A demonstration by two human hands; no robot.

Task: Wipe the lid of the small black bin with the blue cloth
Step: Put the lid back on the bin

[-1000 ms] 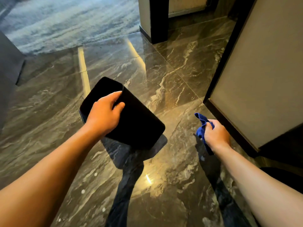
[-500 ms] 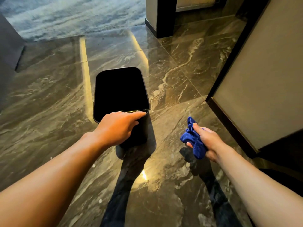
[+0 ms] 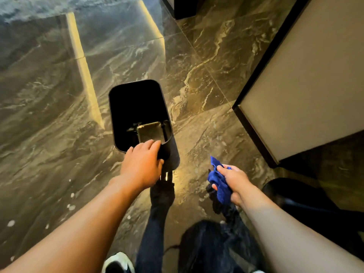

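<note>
The small black bin (image 3: 136,103) stands upright on the marble floor, its dark top facing me. A shiny grey rectangular panel (image 3: 150,131) shows at the near end of that top. My left hand (image 3: 141,162) grips the bin's near rim, fingers over the edge and thumb on the outer wall. To the right of the bin and apart from it, my right hand (image 3: 234,182) is closed around the bunched blue cloth (image 3: 218,182), held above the floor.
A beige panel with a black frame (image 3: 295,85) rises close on the right. A dark pillar base (image 3: 183,6) stands at the top. My legs in dark jeans (image 3: 153,233) and a white shoe (image 3: 118,263) are below. A dark rounded object (image 3: 295,194) sits lower right.
The bin went from tilted in my left hand to standing upright on the floor. My left hand shifted to its near rim. My right hand brought the cloth a little closer.
</note>
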